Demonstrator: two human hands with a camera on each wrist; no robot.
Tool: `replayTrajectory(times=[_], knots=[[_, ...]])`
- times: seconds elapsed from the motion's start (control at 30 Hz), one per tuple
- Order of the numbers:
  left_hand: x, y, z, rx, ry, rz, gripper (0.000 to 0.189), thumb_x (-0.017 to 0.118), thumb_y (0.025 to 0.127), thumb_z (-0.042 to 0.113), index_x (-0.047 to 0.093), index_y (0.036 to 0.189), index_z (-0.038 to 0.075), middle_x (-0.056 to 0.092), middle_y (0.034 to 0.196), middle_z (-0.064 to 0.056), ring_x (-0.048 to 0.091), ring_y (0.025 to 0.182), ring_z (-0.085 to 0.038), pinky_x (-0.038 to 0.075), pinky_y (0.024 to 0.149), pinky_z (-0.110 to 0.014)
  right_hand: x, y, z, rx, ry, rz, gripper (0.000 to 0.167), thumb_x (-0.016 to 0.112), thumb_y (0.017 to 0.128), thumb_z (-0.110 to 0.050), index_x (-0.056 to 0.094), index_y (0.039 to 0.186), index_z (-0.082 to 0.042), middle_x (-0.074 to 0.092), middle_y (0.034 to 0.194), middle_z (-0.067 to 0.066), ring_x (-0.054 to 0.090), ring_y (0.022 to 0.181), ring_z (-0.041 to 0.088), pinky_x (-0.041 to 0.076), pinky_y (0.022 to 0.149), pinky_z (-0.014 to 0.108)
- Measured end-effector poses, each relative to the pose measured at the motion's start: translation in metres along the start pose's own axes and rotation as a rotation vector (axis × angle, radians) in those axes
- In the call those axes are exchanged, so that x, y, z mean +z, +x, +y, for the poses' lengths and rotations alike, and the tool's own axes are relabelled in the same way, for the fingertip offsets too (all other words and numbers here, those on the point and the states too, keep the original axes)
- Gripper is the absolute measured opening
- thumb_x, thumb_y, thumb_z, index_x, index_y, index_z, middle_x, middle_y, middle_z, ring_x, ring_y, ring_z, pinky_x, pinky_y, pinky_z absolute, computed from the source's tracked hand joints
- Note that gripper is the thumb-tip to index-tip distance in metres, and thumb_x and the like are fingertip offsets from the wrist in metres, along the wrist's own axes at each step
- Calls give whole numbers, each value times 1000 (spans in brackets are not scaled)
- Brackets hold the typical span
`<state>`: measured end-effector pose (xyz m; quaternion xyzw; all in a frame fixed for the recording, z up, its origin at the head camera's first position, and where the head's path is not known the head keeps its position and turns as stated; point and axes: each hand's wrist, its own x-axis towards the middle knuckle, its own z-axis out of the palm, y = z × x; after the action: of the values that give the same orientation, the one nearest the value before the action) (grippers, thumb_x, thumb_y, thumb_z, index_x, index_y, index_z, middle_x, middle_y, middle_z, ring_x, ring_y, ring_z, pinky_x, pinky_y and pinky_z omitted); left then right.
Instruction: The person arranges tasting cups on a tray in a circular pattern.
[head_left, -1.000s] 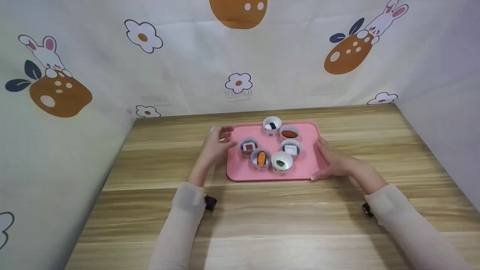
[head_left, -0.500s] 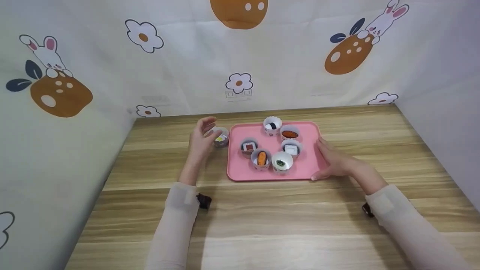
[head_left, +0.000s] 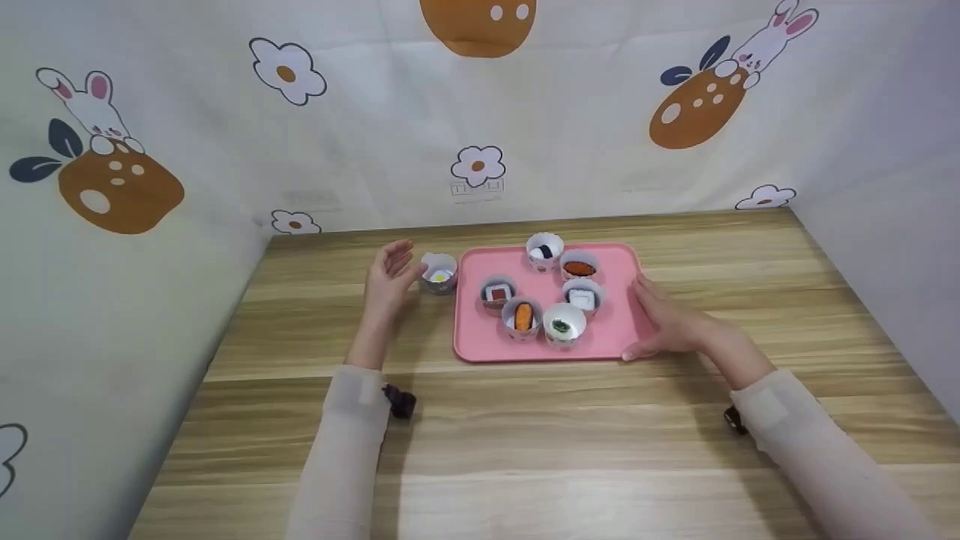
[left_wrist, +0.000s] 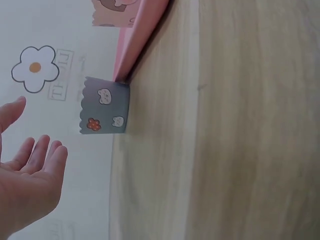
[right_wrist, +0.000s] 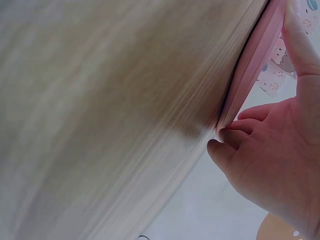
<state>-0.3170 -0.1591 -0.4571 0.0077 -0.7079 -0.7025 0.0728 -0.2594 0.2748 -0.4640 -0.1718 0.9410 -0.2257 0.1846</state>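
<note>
My left hand (head_left: 390, 280), fingers loosely bent and holding nothing, is beside a paper cup (head_left: 439, 274) with a yellow-and-white piece inside. The cup stands on the table, left of the pink tray (head_left: 474, 341). In the left wrist view, a gap shows between this hand (left_wrist: 32, 175) and the printed grey cup (left_wrist: 104, 106). My right hand (head_left: 671, 322) rests against the tray's right side, with the thumb at the near right corner. Its fingers (right_wrist: 239, 131) touch the tray's rim (right_wrist: 250, 65) in the right wrist view.
Several paper cups with toy sushi stand on the tray, among them one with an orange piece (head_left: 523, 318), one with a red-topped piece (head_left: 578, 268) and one with green bits (head_left: 563, 325). Behind the wooden table (head_left: 540, 450) rises a wall covering (head_left: 375, 135) with printed flowers.
My left hand has moved left, away from the tray, and the cup with the yellow-and-white piece has come into sight. My right hand and the tray have stayed in place.
</note>
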Motion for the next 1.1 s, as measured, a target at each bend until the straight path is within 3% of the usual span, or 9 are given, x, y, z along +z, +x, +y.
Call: replayTrajectory(times=[0.57,1.1], knots=[[-11,8,-20,-153,62,-200,72,63,91,-8,25,152,-9,31,159,-26,31,149,-37,29,124,-40,0,0,0,15,-3,1,130,80,76,-57,1,156,7,-11,164,28,-3,152,49,8,124,60],[2,10,-17,-197,169,-261,75,63,90,-8,23,153,-8,29,160,-27,29,150,-36,27,125,-40,0,-1,-1,-2,3,-2,130,81,76,-54,0,156,8,-12,163,29,-4,151,49,7,124,60]])
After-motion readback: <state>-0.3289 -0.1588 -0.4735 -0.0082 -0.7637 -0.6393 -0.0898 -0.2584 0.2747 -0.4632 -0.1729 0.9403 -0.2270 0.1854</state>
